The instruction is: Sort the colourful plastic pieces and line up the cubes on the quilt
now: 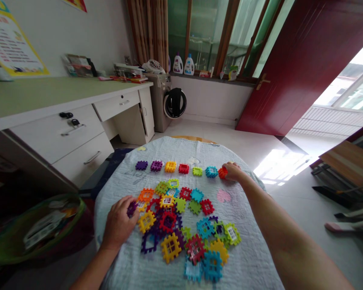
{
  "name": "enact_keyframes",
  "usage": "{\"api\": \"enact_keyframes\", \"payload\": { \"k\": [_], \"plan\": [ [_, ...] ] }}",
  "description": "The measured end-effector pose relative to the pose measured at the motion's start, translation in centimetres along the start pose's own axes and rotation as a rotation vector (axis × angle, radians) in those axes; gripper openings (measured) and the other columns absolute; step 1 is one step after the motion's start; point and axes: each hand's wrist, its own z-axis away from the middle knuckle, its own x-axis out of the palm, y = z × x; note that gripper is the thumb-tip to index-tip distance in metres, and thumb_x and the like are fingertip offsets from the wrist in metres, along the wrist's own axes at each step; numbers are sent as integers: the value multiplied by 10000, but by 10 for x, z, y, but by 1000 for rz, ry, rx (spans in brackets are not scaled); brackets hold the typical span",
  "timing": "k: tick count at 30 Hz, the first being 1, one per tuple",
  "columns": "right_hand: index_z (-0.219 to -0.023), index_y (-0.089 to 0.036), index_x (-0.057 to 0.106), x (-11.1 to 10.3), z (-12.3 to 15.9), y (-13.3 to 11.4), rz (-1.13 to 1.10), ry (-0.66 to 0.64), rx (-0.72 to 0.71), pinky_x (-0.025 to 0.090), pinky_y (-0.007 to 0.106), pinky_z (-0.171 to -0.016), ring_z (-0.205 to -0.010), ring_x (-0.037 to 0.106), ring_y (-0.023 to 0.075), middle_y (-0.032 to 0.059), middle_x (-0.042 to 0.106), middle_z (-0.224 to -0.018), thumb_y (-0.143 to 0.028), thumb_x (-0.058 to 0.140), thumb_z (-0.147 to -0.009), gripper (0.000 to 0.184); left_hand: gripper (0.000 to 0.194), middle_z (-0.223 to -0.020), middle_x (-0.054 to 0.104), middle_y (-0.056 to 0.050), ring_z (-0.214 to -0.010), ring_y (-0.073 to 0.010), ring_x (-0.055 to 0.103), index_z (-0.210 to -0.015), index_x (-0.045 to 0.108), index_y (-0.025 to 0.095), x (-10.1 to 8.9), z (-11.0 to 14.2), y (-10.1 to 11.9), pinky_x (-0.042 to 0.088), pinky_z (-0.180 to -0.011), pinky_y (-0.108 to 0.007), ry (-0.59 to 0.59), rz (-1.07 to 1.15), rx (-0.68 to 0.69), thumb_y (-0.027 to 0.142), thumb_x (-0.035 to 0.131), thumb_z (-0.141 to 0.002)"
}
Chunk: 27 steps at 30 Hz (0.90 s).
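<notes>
My right hand (231, 170) is closed on an orange building block (222, 173) at the right end of a row of blocks. That row runs leftward through a blue block (211, 172), a light green one (197, 171), a red one (184, 168), a yellow one (170, 166) and two purple ones, the last a solid purple block (141, 165). My left hand (121, 220) is closed round a dark purple block (132, 209) at the left edge of a mixed heap. In the heap lie notched square blocks, among them a yellow window block (171, 247).
A pale patterned cloth (117, 253) covers the round table. To the left are a white desk (75, 137) and a green basket (75, 201) on the floor. A washing machine (161, 100) with its door open stands behind, and a red door (293, 68) is at the right.
</notes>
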Motion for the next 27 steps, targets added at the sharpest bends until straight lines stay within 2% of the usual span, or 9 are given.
{"api": "enact_keyframes", "payload": {
  "k": [4,7,9,11,14,16,21,24,27],
  "plan": [
    [-1349,-197,507,-9,12,-10,-19,94,4,356,417,-930,-1193,435,336,137,509,-1330,-256,641,-719,647,270,-1121,639,-126,-1072,-281,587,-1033,596,175,-1,0,2,458,-967,-453,-1,3,0,317,525,-814],
    [-1303,-197,541,-12,32,-37,-132,237,-117,359,389,-936,-1137,478,295,126,551,-1268,-263,620,-757,556,281,-1125,638,-127,-1074,-280,585,-1041,595,174,-2,-1,3,456,-970,-449,-7,7,-14,315,528,-807],
    [-1217,-197,593,-6,49,-63,-248,198,-294,381,342,-914,-1042,536,235,101,605,-1158,-253,611,-787,434,283,-1129,638,-126,-1074,-279,584,-1040,596,177,-2,-1,4,455,-971,-446,-8,10,-26,312,529,-801],
    [-1186,-186,606,5,65,-91,-319,115,-400,402,317,-886,-996,562,212,92,621,-1111,-293,640,-797,404,284,-1124,642,-126,-1068,-279,588,-1039,597,178,-2,-1,4,458,-966,-443,-7,15,-29,309,530,-795],
    [-1186,-173,609,22,84,-125,-301,65,-377,406,312,-875,-1003,567,221,108,615,-1110,-374,683,-780,459,276,-1117,647,-124,-1060,-279,594,-1033,598,184,-2,-1,5,463,-956,-442,-6,24,-28,303,530,-793],
    [-1184,-171,610,29,91,-137,-287,50,-327,403,304,-872,-1003,569,217,109,615,-1110,-380,680,-778,462,269,-1119,649,-123,-1064,-279,595,-1028,598,189,-2,-2,5,462,-958,-440,-3,28,-34,295,531,-790],
    [-1100,-164,650,25,97,-135,-332,61,-279,403,267,-835,-966,596,196,105,662,-1073,-282,597,-812,316,273,-1120,649,-128,-1080,-280,590,-1030,596,177,-3,-2,7,458,-971,-439,1,34,-37,289,522,-793],
    [-995,-173,672,23,98,-118,-406,64,-203,412,255,-752,-850,620,179,77,703,-941,-240,487,-853,243,278,-1123,649,-131,-1078,-285,592,-1030,600,172,-4,-2,8,461,-968,-445,1,33,-36,295,517,-795],
    [-967,-171,667,28,102,-97,-503,96,-100,416,249,-672,-725,611,163,46,688,-808,-211,418,-851,277,280,-1119,651,-130,-1070,-287,596,-1028,603,169,-3,-3,7,465,-959,-444,4,26,-36,295,517,-794]
  ]
}}
